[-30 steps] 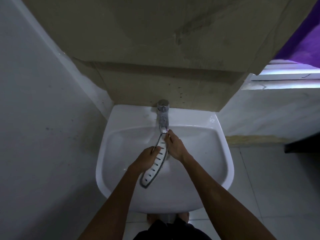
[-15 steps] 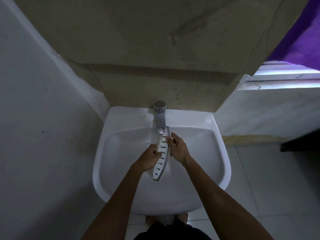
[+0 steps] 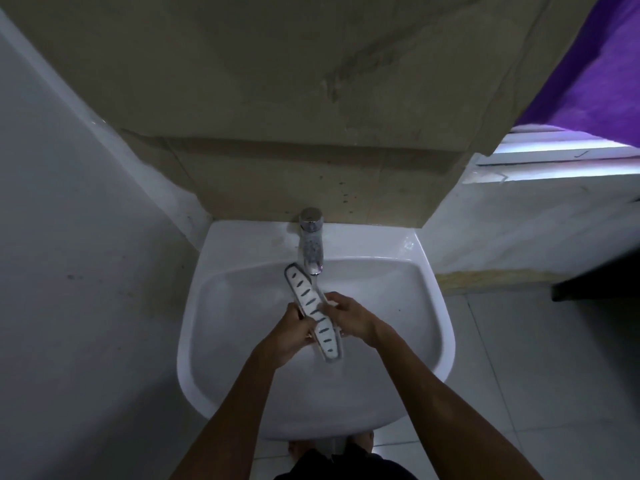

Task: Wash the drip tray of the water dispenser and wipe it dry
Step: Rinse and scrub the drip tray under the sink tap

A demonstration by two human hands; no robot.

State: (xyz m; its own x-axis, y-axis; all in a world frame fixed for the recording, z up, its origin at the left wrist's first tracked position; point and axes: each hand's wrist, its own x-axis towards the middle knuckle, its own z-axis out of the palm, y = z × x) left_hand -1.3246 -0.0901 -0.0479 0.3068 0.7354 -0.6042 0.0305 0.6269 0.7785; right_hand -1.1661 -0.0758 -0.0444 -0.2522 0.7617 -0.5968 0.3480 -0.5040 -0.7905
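We see the drip tray [image 3: 314, 312], a long white slotted piece with a grey rim, held over the bowl of the white basin [image 3: 429, 306] by both hands. The left hand [image 3: 290, 336] grips the tray's left edge about midway along, fingers curled round the rim. The right hand [image 3: 349, 318] grips the opposite edge, directly across from the left grip, its fingers likewise curled onto the tray. Each grip is thus clamped on the tray, one on either side.

Beyond the two grips, the tray's far end reaches up to just beside the spout of the chrome tap [image 3: 311, 242]; its near end juts out below the grips toward the person. The slotted face is turned upward.

Whether water is running from the tap we cannot tell; the light is dim and no stream stands out clearly.

We judge the task to be in its washing stage: the tray is off the dispenser and positioned at the tap for rinsing or rubbing. Whether it is clean yet cannot be read from this view. The drying stage appears not yet begun, since no wiping cloth is in either hand or beside the basin. A purple fabric [image 3: 595, 74] hangs well away from the grips, at upper right; its purpose is unclear.
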